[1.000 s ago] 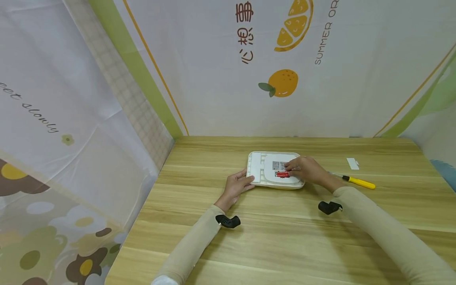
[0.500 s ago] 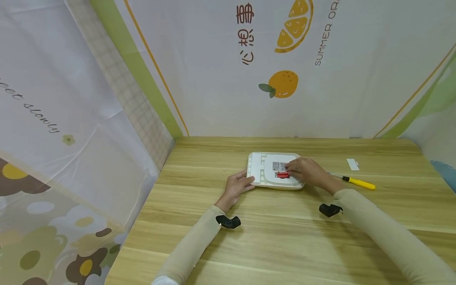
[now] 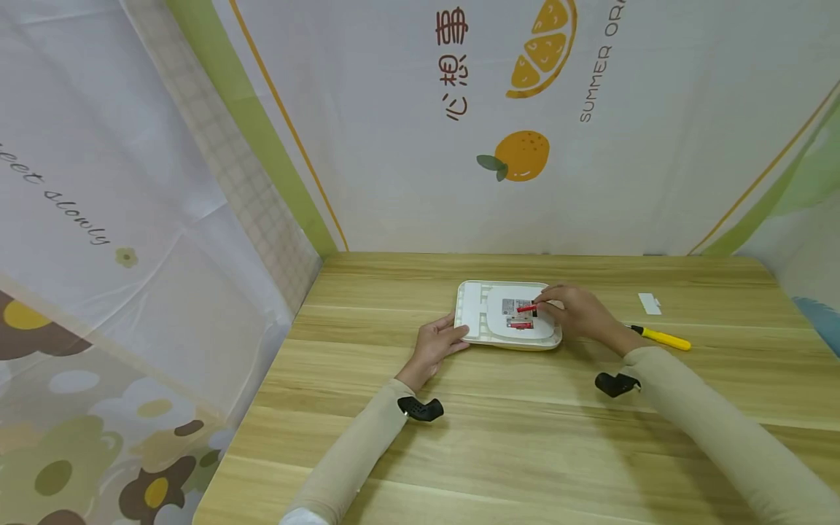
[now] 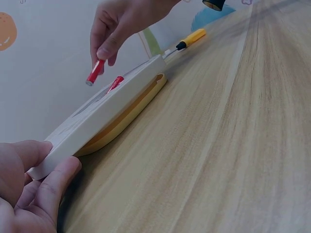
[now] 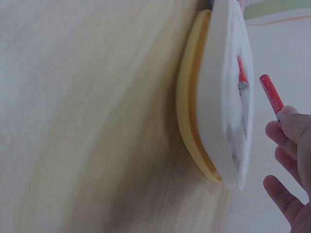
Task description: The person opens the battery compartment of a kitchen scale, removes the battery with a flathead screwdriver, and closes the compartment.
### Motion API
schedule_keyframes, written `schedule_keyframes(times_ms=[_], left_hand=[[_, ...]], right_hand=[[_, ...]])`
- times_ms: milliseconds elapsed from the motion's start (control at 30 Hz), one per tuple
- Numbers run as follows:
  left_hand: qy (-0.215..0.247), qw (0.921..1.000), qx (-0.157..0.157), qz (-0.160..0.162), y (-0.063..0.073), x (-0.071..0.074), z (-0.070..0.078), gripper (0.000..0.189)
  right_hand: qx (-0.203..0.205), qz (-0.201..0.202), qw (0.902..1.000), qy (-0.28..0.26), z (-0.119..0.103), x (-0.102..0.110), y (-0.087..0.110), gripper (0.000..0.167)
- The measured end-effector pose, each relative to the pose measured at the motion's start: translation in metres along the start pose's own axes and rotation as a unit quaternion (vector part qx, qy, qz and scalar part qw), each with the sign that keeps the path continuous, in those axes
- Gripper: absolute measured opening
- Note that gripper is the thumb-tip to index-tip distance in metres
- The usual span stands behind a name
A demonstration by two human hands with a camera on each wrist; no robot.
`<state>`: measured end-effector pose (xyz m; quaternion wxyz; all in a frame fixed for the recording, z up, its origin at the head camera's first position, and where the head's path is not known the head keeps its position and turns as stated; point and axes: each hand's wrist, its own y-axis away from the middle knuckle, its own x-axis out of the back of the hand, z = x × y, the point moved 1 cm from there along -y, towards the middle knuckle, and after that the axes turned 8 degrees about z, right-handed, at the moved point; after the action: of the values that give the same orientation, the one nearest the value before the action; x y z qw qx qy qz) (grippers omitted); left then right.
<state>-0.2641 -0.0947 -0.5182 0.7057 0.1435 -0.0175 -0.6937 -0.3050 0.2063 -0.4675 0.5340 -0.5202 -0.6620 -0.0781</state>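
A white, flat, rounded device (image 3: 502, 293) lies with its label and battery compartment facing up; its lower side is yellow. My left hand (image 3: 434, 341) grips its near left corner, thumb on top and fingers beneath. Just above the compartment, my right hand (image 3: 576, 312) pinches a red battery (image 5: 272, 94) by one end between thumb and fingers. The battery is tilted and clear of the device in both wrist views. Another red battery (image 3: 521, 326) sits in the compartment, also showing as a red battery (image 4: 115, 85) in the left wrist view.
A yellow-handled screwdriver (image 3: 666, 337) lies right of the device, its shaft partly hidden by the right hand. Behind it is a small white battery cover (image 3: 650, 303). A printed curtain (image 3: 407, 182) hangs behind the wooden table (image 3: 499, 437).
My right hand has risen slightly and drawn back to the right, lifting one red battery out of the compartment. The left hand and the device have stayed in place.
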Motion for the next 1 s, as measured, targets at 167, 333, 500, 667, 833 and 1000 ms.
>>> schedule_keyframes(times_ms=[167, 333, 500, 667, 833, 1000], left_hand=[[0.001, 1.0000, 0.000, -0.002, -0.001, 0.001, 0.001, 0.057], [0.006, 1.0000, 0.000, 0.000, -0.001, 0.001, 0.001, 0.058], [0.004, 1.0000, -0.003, 0.001, -0.001, 0.002, 0.002, 0.058], [0.002, 1.0000, -0.001, 0.002, -0.001, 0.002, 0.001, 0.057], [0.003, 1.0000, -0.003, 0.001, -0.001, 0.001, -0.001, 0.057], [0.003, 1.0000, -0.006, -0.001, 0.000, -0.001, 0.000, 0.056]], right_hand=[[0.020, 0.035, 0.9991, -0.007, 0.011, 0.016, -0.001, 0.010], [-0.009, 0.019, 0.9998, 0.004, 0.021, 0.042, 0.000, 0.014], [-0.024, 0.019, 0.9988, 0.038, 0.033, 0.060, 0.002, 0.014], [-0.024, 0.031, 0.9977, 0.055, 0.046, 0.063, 0.010, 0.014], [-0.046, 0.023, 0.9969, 0.060, 0.060, 0.057, 0.020, 0.018], [-0.071, 0.013, 0.9960, 0.053, 0.073, 0.048, 0.029, 0.020]])
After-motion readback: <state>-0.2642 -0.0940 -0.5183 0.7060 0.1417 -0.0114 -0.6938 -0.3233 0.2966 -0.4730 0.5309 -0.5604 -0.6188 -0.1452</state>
